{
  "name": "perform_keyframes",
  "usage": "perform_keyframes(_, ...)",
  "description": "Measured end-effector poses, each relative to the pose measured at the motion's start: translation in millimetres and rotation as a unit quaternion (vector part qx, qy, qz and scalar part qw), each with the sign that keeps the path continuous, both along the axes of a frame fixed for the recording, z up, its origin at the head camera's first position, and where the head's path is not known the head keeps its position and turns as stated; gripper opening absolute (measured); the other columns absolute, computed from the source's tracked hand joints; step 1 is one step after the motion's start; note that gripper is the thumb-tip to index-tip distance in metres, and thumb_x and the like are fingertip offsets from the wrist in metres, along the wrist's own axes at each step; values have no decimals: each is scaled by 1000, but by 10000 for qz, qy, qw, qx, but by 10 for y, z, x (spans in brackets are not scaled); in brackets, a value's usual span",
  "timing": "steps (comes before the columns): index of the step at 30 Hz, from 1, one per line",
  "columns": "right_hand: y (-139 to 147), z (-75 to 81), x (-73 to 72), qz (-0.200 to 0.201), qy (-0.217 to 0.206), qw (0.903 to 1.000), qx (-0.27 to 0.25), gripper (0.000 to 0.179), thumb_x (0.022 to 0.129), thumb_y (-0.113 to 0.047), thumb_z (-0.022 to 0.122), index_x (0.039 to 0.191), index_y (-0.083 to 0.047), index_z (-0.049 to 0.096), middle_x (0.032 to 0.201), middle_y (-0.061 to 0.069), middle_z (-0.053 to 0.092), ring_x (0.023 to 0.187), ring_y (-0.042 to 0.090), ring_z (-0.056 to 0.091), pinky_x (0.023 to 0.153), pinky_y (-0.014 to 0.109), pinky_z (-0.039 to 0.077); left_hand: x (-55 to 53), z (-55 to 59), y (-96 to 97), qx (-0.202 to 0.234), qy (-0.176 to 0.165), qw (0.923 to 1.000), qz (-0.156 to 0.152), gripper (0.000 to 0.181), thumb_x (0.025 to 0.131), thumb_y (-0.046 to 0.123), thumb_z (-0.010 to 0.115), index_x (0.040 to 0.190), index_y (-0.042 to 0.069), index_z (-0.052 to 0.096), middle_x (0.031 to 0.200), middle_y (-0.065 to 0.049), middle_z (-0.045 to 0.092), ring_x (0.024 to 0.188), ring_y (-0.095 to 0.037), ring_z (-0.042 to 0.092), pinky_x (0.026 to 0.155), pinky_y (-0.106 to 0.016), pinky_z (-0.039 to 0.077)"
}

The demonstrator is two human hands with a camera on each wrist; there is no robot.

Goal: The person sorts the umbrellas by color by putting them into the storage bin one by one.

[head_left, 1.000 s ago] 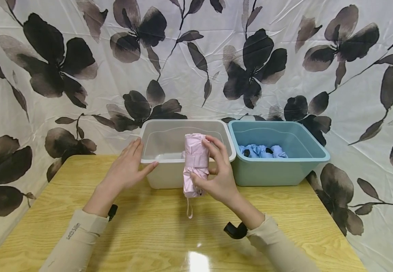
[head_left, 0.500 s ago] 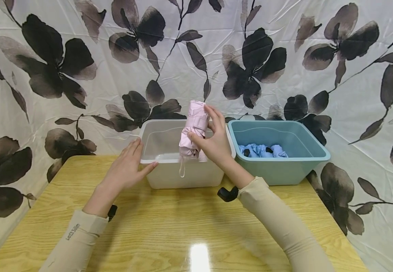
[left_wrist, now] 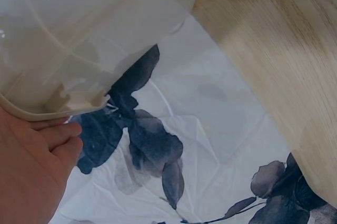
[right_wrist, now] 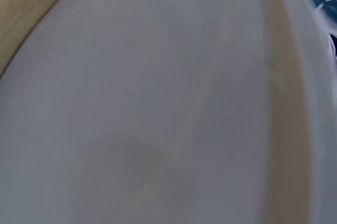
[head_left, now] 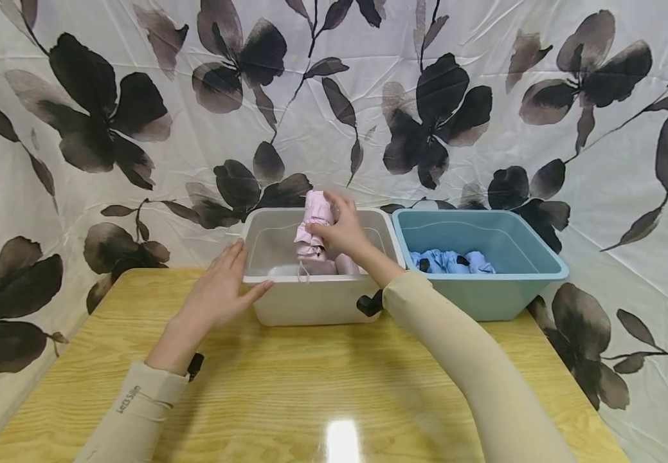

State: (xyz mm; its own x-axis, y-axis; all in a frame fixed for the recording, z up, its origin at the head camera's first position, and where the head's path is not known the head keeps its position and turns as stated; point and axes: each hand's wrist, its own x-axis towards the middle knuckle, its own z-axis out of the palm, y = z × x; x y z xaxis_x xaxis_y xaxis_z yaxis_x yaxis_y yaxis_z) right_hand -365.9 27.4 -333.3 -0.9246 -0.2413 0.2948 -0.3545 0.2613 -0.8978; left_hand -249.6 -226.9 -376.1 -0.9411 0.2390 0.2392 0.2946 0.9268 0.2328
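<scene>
My right hand (head_left: 336,230) grips a folded pink umbrella (head_left: 312,225) and holds it upright inside the white bin (head_left: 316,302), its lower end below the rim. Another pink roll (head_left: 346,263) lies in the bin beside it. The umbrella's thin strap (head_left: 301,275) dangles near the front wall. With straight fingers, my left hand (head_left: 222,288) rests against the bin's front-left corner; in the left wrist view the fingers (left_wrist: 55,134) touch the rim of the white bin (left_wrist: 79,50). The right wrist view shows only the white bin's wall (right_wrist: 168,103), close up.
A teal bin (head_left: 484,292) stands right of the white one and holds blue folded umbrellas (head_left: 446,260). Both bins sit at the far edge of a wooden table (head_left: 310,386). A floral sheet (head_left: 137,96) hangs behind and on both sides.
My right hand lifted the pink umbrella from in front of the white bin, carried it over the rim and lowered it inside. The left hand stayed on the bin's corner.
</scene>
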Motion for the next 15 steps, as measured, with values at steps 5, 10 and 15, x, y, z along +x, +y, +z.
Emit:
perform_keyframes(5, -80, -143, -161, 110, -290, 9930, 1141, 82, 85, -21, 83, 157, -9, 45, 157, 21, 36, 140, 34, 43, 120, 42, 38, -14, -20, 4, -40, 21, 10000, 5, 104, 102, 70, 44, 160, -13, 19, 170, -29, 12, 157, -46, 12, 129, -57, 14)
perform_keyframes(10, -155, -249, -251, 662, -536, 9754, 2033, 80, 85, -23, 85, 154, -9, 49, 152, 22, 43, 122, 27, 52, 97, 31, 52, -7, -23, 9, -24, 6, 10000, -12, 103, 102, 68, 44, 160, -13, 18, 170, -30, 11, 157, -47, 12, 129, -57, 14)
perform_keyframes(15, -177, -301, -309, 1649, -1084, 9494, 2445, 79, 86, -18, 84, 155, -9, 47, 140, 20, 51, 71, 16, 55, 54, 24, 51, 7, -31, -3, -36, 29, 10000, 14, 102, 103, 67, 46, 160, -13, 19, 170, -29, 11, 157, -46, 12, 129, -56, 14)
